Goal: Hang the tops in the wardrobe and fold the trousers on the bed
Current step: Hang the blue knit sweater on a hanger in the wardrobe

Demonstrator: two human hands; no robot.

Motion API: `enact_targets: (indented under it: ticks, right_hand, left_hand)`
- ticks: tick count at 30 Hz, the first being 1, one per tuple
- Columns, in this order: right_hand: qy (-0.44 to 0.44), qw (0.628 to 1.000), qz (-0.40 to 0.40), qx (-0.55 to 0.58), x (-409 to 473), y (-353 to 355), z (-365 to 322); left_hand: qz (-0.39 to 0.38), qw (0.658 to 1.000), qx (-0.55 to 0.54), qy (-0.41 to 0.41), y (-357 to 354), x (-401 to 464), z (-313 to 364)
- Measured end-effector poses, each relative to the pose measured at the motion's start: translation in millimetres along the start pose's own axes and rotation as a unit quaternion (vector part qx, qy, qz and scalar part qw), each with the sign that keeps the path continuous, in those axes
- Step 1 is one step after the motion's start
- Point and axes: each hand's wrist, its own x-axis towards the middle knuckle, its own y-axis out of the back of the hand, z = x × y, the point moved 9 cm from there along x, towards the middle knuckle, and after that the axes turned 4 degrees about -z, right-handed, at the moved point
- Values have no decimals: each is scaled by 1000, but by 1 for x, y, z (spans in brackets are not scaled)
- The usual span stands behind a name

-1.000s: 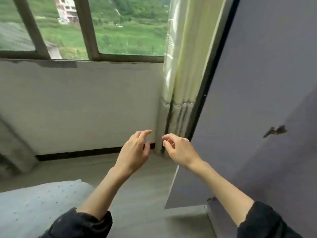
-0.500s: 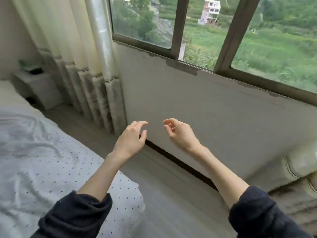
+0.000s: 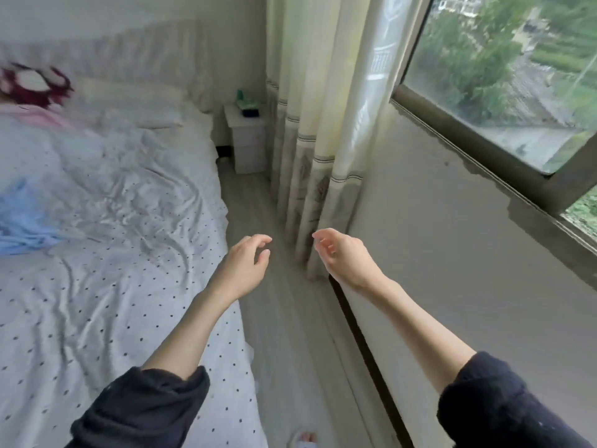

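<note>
A bed [image 3: 106, 286] with a white dotted sheet fills the left half of the view. On its left edge lies a crumpled light blue garment [image 3: 22, 221]. Farther back a pink garment [image 3: 35, 114] and a dark red and white piece [image 3: 29, 84] lie near the headboard, blurred. My left hand [image 3: 245, 265] hangs over the bed's right edge with loosely curled fingers, holding nothing. My right hand [image 3: 342, 255] is beside it over the floor, also loosely curled and holding nothing. The wardrobe is out of view.
A narrow strip of grey floor [image 3: 290, 334] runs between the bed and the wall under the window [image 3: 504, 85]. Cream curtains [image 3: 319, 124] hang ahead. A small white bedside cabinet [image 3: 247, 140] stands in the corner with a green item on top.
The view has swung left from the wardrobe door, past the window wall, onto the bed. Both hands stay raised in front of me with nothing in them.
</note>
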Motion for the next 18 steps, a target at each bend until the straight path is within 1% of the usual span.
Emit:
enact_targets:
  ticks: [5,7,11,13,18]
  right_hand:
    - [49,998,-45,3,89,11,4]
    - [68,995,-75,-1,129,8,5]
    - [115,986,-124,-14,213,-8,-4]
    - [150,978,-147,-20,252,-19,-18]
    - [240,946,-214,-24,350,-48,-66]
  left_hand:
    - [29,998,-18,56,11,58,-20]
    - [38,995,-18,86,17,80,-31]
    - [84,985,-14,148,38,118,-63]
    - [103,978,-15,179,47,136,-82]
    - [179,950,-17,255,80,185,-128]
